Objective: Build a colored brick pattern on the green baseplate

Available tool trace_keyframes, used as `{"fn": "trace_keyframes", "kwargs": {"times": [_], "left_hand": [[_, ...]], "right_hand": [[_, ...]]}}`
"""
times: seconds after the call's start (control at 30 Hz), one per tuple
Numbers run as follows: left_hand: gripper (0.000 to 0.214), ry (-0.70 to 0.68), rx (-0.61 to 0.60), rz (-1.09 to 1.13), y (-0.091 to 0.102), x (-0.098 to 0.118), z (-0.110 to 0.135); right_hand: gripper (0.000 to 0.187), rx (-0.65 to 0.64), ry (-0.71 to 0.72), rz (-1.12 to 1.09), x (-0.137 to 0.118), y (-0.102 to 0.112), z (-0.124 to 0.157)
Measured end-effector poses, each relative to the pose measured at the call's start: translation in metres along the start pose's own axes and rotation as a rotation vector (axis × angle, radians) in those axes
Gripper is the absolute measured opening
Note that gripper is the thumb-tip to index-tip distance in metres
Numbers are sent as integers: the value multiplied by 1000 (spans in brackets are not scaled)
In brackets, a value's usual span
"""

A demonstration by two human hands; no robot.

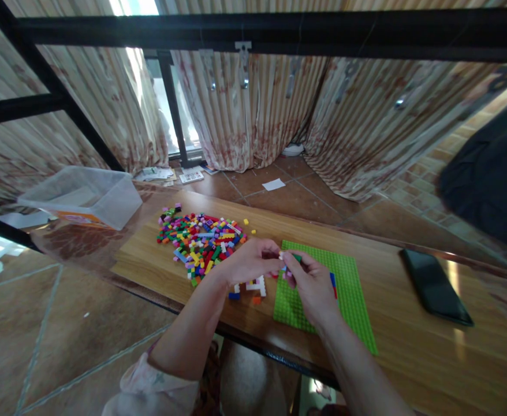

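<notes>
Both my hands meet over the left part of a green studded baseplate (353,289). Between their fingertips is a small cluster of toy bricks (284,271), with green, white and pink parts showing. My right hand (314,283) is closed around the cluster from the right. From the other side, my left hand (253,260) pinches at the cluster's white end; the exact grip is partly hidden. Blue and red bricks (333,283) stick out on the baseplate beyond my right hand. Below my left wrist lie white bricks (262,286), a blue brick (234,296) and an orange brick (256,300).
A large pile of mixed small bricks (205,237) covers the table (145,260) to the left. A clear plastic bin (119,199) stands at the far left. A black phone (435,286) lies at right. A dark metal bar (279,34) crosses above, before the curtains (253,115).
</notes>
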State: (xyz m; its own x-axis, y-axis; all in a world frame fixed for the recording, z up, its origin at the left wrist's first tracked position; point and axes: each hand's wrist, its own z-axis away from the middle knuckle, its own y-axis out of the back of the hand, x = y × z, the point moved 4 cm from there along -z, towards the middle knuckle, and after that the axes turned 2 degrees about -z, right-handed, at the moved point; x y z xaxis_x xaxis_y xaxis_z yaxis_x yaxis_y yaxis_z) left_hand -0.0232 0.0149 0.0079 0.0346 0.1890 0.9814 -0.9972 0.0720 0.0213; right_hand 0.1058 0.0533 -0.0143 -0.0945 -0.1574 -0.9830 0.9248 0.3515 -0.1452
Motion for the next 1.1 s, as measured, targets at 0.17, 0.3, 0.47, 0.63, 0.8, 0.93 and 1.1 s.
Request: {"fn": "trace_keyframes", "kwargs": {"times": [0.17, 0.3, 0.47, 0.63, 0.8, 0.93, 1.1], "left_hand": [[24, -4, 3, 41, -2, 3, 2], [30, 0, 83, 43, -3, 1, 1], [32, -38, 93, 70, -6, -3, -2], [28, -80, 122, 97, -9, -10, -5], [24, -78, 155, 124, -11, -12, -4], [21, -89, 181, 89, -12, -12, -4], [21, -139, 217, 52, -11, -13, -5]], "right_hand": [[37, 44, -34, -116, 0, 1, 0], [34, 54, -66, -196, 2, 0, 1], [29, 46, -104, -308, 4, -1, 3], [29, 80, -74, -338, 5, -1, 3], [30, 90, -64, -351, 9, -3, 3], [28, 112, -28, -352, 12, -3, 4], [25, 118, -1, -357, 14, -5, 4]]}}
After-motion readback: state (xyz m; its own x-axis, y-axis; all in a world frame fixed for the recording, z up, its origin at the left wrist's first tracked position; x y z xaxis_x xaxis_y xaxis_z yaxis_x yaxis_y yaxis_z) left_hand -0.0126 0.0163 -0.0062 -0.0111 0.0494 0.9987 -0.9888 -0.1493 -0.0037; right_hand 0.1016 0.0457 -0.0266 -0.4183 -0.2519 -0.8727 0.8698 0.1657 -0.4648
